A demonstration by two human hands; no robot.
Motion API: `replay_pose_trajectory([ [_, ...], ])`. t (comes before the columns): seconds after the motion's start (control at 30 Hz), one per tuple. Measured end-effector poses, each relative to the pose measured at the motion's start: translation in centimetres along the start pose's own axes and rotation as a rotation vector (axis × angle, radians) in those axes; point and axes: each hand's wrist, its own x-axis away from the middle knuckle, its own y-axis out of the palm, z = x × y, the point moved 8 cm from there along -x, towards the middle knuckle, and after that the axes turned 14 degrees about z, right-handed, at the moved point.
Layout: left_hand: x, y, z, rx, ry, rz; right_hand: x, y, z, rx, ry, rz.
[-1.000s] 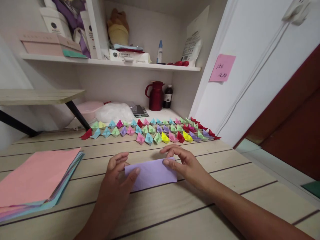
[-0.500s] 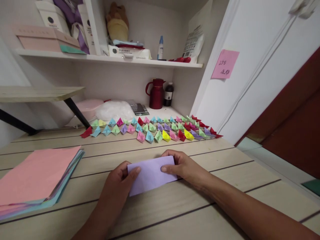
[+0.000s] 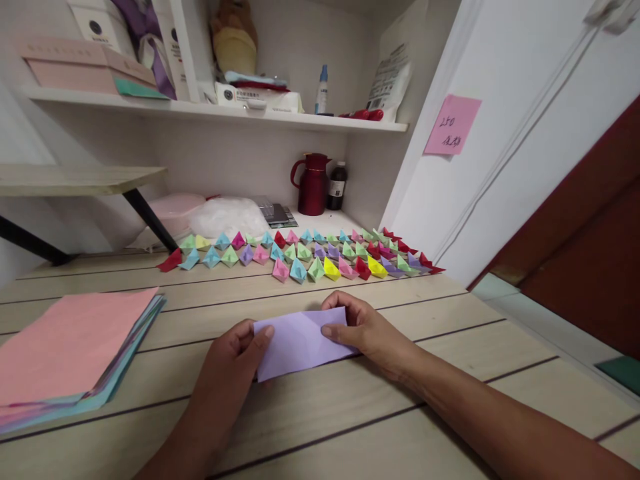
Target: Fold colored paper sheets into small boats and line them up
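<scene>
A purple sheet of paper (image 3: 297, 347), folded into a long rectangle, is held between my two hands just above the table. My left hand (image 3: 239, 353) pinches its left end, the thumb on the front face and the fingers behind. At the other end my right hand (image 3: 357, 327) grips it, thumb in front and fingers curled behind the upper right corner. The paper bends slightly, with a faint crease near its middle. Beyond the hands stand rows of small folded paper boats (image 3: 316, 268) in many colours.
To the left lies a stack of coloured paper (image 3: 80, 340), pink on top. A small raised wooden stand (image 3: 80, 180) with black legs is behind it. Past the boats are a red jug (image 3: 313, 187), a dark bottle (image 3: 337, 187) and a white plastic bag (image 3: 227, 219).
My hands keep hold of the purple paper. Its surface has bent a little, and my left thumb has shifted slightly toward the left edge. The view has tilted a little.
</scene>
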Motion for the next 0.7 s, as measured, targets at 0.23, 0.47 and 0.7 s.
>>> replay_pose_trajectory([
  [0.23, -0.6, -3.0, 0.6, -0.027, 0.108, 0.24, 1.8, -0.2, -5.8, 0.411, -0.697, 0.141],
  [0.47, -0.1, -3.7, 3.8, -0.299, 0.519, 0.289, 2.3, 2.7, -3.9, 0.873, -0.846, -0.294],
  [0.7, 0.9, 2.2, 1.8, -0.641, 0.77, -0.174, 1.9, 2.4, -3.4, 0.894, -0.733, -0.383],
])
